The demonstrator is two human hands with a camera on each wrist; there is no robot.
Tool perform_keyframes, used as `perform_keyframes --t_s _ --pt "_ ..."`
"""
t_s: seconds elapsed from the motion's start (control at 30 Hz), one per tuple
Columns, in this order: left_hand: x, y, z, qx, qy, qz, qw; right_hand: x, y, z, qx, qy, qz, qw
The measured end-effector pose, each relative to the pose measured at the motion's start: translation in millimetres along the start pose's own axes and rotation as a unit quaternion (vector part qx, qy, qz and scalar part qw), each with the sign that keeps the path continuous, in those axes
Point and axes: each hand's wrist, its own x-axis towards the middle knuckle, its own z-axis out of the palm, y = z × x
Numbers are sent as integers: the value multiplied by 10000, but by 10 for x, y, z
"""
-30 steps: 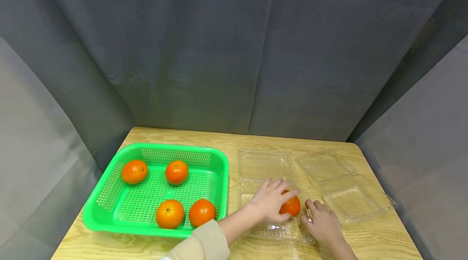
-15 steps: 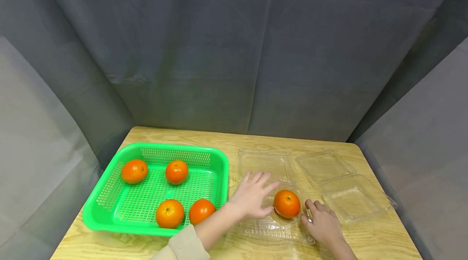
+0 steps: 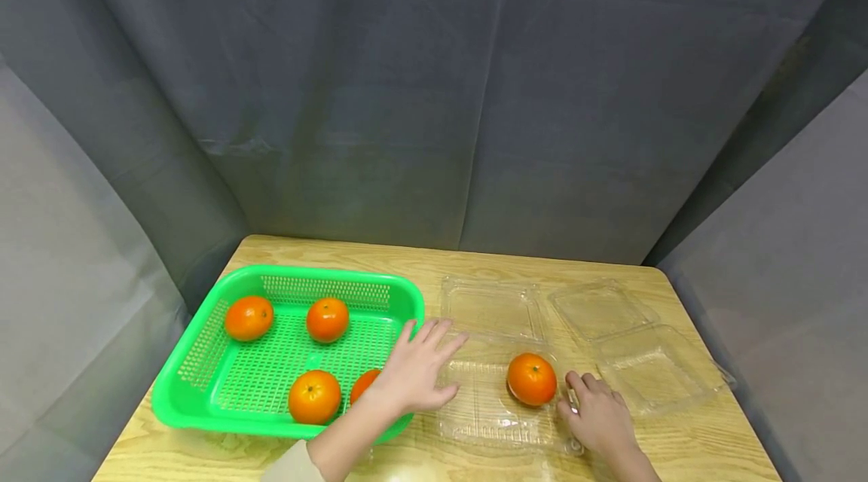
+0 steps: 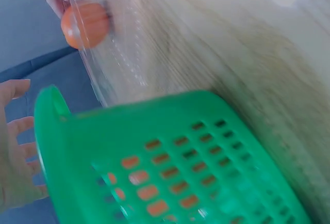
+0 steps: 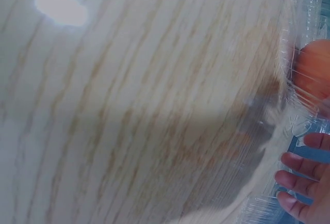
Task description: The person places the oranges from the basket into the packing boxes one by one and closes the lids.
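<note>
An orange (image 3: pixel 532 379) sits in the near half of a clear plastic clamshell box (image 3: pixel 468 414), its lid half lying flat behind. At the box's right edge rests my right hand (image 3: pixel 600 416), fingertips right at the plastic; the right wrist view shows its fingers (image 5: pixel 299 185) loosely extended beside the box. My left hand (image 3: pixel 415 373) is spread over the right rim of the green basket (image 3: pixel 166 392), holding nothing. Beneath that forearm an orange (image 3: pixel 364 384) is partly hidden. More oranges lie in the basket, one near front (image 3: pixel 315 397) and two farther back.
Another unfolded clear clamshell box (image 3: pixel 654 361) lies at the right of the wooden table (image 3: pixel 434 260). Grey curtains (image 3: pixel 380 105) enclose the back and both sides.
My left hand has let go of the orange in the box and moved left to the basket's rim. The orange stays in the box. My right hand has hardly moved.
</note>
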Motion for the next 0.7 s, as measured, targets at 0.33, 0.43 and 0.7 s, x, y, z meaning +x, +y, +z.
perform_keyframes --t_s 0.33,0.43,0.7 --pt "-310 -317 13 -255 374 -366 9983 -13 -20 -22 -57 -3 74 10000" --pt "-388 -387 39 -326 319 -523 9976 -13 -14 -12 -87 72 73 9999" --pt "-560 -492 92 -728 -50 -668 9951 -8 -7 1 -57 81 51 9999"
